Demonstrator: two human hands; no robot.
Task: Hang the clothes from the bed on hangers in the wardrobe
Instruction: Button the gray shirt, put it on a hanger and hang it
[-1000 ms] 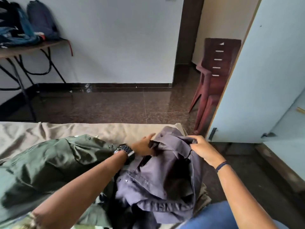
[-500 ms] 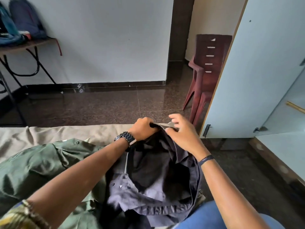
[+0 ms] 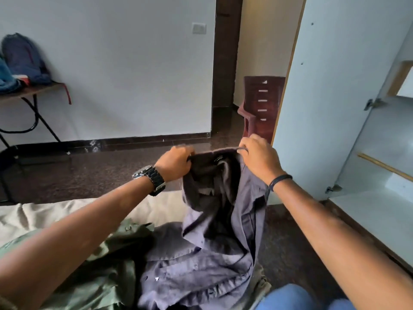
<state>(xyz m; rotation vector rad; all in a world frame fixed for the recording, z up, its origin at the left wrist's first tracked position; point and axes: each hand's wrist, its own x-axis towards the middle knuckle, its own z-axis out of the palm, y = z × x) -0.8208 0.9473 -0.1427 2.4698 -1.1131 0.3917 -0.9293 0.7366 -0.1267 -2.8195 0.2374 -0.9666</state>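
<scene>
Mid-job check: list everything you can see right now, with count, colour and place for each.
grey shirt: 1, grey-purple, held up by its collar, lower part on the bed
green garment: 1, olive green, on the bed, left of the shirt
bed sheet: 1, beige, on the bed
wardrobe door: 1, pale blue-white, open at right
wardrobe rail: 1, wooden, inside the wardrobe; no hangers in view
chair: 1, dark red plastic, behind the door edge
folding table: 1, dark, far left by the wall
bags: at least 2, blue, on that table
wall switch: 1, white, on the wall
left hand: grips the collar, wears a watch
right hand: grips the collar, wears a dark wristband
</scene>
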